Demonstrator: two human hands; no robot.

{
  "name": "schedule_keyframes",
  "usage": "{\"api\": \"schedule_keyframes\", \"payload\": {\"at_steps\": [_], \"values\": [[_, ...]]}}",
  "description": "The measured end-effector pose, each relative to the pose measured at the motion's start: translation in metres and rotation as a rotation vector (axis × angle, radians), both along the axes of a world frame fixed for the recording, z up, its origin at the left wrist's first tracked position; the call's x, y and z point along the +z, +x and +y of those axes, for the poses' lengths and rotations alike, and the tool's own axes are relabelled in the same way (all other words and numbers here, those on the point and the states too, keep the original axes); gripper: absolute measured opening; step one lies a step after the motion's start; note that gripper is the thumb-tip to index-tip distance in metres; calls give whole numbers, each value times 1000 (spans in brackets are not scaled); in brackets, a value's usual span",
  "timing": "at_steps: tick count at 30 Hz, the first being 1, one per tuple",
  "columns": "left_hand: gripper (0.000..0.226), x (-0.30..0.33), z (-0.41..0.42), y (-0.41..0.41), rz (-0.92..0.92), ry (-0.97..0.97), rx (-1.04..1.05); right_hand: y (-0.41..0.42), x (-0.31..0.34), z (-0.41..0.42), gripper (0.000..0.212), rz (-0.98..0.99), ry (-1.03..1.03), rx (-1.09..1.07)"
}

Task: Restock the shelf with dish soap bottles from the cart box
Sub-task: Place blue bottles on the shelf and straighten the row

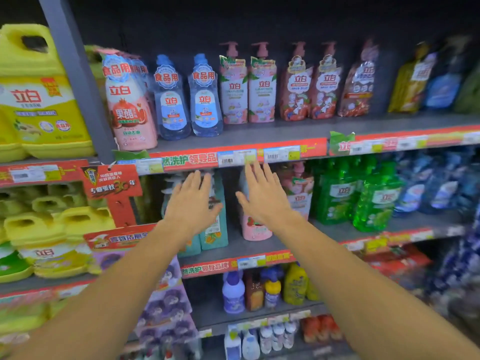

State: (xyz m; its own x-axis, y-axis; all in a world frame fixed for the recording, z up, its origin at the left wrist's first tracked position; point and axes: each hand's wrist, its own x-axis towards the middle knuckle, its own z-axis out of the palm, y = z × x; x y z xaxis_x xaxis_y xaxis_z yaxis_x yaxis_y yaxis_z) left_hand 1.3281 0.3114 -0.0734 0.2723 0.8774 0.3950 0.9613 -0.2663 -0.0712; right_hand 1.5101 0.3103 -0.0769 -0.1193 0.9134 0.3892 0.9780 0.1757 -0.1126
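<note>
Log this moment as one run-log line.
phase: reach to second shelf | left hand: open, empty | right hand: open, empty | ahead: teal bottle, pink bottle | cart box: unseen

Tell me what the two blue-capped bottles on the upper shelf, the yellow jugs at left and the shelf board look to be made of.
Blue-capped bottles: clear glossy plastic, probably; you see through the body below the label.
Yellow jugs: opaque plastic with moulded handles and a soft sheen.
Shelf board: grey and matte, likely painted metal, though the blur leaves that open.
</note>
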Motion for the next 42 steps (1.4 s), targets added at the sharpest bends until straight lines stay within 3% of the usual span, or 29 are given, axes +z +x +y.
{"api": "schedule_keyframes", "payload": {"at_steps": [4, 12, 15, 19, 22, 27, 32, 42], "values": [[55, -51, -36, 30, -98, -82, -106, 26, -54, -51, 72, 4, -155, -22], [45, -114, -102, 122, -157, -300, -314, 99, -112, -155, 70, 35, -430, -165], [39, -127, -121, 164, -106, -323, -405, 133, -124, -188, 67, 52, -480, -245], [48, -141, -143, 230, -45, -357, -520, 190, -140, -227, 69, 111, -541, -384], [41, -145, -165, 291, -45, -368, -622, 240, -145, -258, 67, 175, -553, -501], [41, -141, -210, 406, 0, -392, -788, 338, -150, -321, 44, 252, -507, -666], [39, -140, -262, 539, 31, -389, -934, 449, -150, -384, 62, 318, -433, -816], [35, -140, -369, 760, -4, -403, -1108, 642, -147, -505, 51, 388, -390, -1034]]}}
